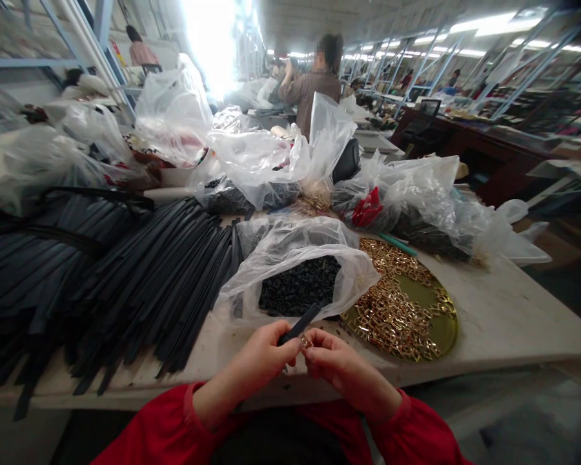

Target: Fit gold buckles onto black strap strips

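Note:
Between thumb and fingers, my left hand (261, 358) pinches a black strap (301, 321) whose end sticks up to the right. My right hand (336, 361) closes on a small gold buckle (306, 342) right beside the strap. The fingertips of both hands meet there, so whether the strap passes through the buckle is hidden. Just beyond my hands lies an open clear plastic bag (363, 268) of small black loops (300, 284). To its right, many gold buckles (392, 303) are heaped on a round gold tray (448, 326).
Bundles of long black straps (159, 278) cover the table's left side, some overhanging the front edge. Filled plastic bags (256, 155) line the back, with a teal stick (397, 244) near the tray. Another person (314, 84) stands beyond the table.

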A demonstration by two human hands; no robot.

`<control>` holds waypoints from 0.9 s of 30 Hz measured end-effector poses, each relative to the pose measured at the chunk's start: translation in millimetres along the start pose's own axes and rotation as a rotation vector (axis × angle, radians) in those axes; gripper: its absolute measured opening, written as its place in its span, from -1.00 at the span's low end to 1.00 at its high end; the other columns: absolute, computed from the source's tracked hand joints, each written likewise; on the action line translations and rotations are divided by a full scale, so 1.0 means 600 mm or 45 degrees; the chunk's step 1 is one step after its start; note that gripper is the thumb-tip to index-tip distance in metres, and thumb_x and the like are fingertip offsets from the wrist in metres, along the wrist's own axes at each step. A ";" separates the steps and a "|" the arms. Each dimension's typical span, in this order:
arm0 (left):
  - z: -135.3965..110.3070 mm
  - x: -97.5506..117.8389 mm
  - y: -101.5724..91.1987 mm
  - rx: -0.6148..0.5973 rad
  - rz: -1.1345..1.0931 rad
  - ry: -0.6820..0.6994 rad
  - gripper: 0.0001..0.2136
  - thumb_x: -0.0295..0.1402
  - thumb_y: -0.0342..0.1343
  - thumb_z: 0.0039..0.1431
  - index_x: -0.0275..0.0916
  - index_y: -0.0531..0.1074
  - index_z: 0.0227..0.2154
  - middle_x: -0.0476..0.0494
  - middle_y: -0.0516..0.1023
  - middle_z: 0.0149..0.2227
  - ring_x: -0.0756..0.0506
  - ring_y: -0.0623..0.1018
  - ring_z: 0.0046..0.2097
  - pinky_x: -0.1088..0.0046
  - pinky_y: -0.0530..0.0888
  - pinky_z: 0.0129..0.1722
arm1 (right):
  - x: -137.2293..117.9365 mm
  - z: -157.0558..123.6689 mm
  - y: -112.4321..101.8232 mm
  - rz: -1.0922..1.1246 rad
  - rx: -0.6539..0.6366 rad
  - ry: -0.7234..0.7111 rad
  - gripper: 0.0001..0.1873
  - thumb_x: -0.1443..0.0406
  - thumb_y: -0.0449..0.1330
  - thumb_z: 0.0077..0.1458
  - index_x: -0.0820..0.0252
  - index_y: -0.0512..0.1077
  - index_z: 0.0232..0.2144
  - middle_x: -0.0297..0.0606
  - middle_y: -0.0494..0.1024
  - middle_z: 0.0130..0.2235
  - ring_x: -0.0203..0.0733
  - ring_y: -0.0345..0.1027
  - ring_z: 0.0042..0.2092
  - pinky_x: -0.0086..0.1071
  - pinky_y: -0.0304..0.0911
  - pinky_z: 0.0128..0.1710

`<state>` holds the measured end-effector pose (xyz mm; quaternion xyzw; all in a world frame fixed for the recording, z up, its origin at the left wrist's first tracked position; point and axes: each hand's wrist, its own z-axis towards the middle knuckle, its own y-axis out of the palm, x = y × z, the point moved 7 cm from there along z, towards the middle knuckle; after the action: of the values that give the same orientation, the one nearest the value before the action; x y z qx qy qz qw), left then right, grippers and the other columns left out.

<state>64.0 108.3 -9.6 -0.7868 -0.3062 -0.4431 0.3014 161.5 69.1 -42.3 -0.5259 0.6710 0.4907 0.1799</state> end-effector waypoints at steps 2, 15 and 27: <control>-0.003 -0.003 -0.001 -0.024 0.032 0.004 -0.75 -0.18 -0.02 0.01 -0.30 0.30 -0.53 0.10 0.28 -0.62 0.09 0.23 -0.61 0.61 0.15 -0.66 | -0.004 0.001 0.003 -0.040 -0.021 -0.041 -0.75 0.17 0.24 -0.13 0.24 0.32 -0.51 -0.46 0.29 -0.55 -0.45 0.06 -0.55 -0.52 -0.04 -0.54; -0.006 -0.009 -0.008 0.002 0.100 0.028 -0.72 -0.15 -0.06 0.04 -0.29 0.30 -0.53 0.09 0.26 -0.62 0.08 0.26 -0.59 0.62 0.18 -0.66 | 0.009 0.016 0.021 -0.201 0.020 -0.278 -0.65 0.10 0.27 -0.17 0.20 0.25 -0.50 -0.39 0.41 -0.52 -0.35 0.25 -0.49 -0.44 0.14 -0.46; -0.042 0.001 -0.039 0.004 0.332 0.050 -0.72 -0.21 -0.20 0.15 -0.25 0.28 -0.51 0.08 0.26 -0.61 0.06 0.24 -0.59 0.59 0.18 -0.59 | -0.015 0.003 -0.025 0.291 0.357 -0.335 -0.75 0.29 0.36 -0.26 0.16 0.42 -0.44 -0.47 0.43 -0.49 -0.44 0.29 -0.48 -0.52 0.24 -0.42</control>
<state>33.8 104.5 6.4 -0.8107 -0.1961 -0.4148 0.3637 177.8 75.9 -43.3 -0.3477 0.7586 0.4742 0.2806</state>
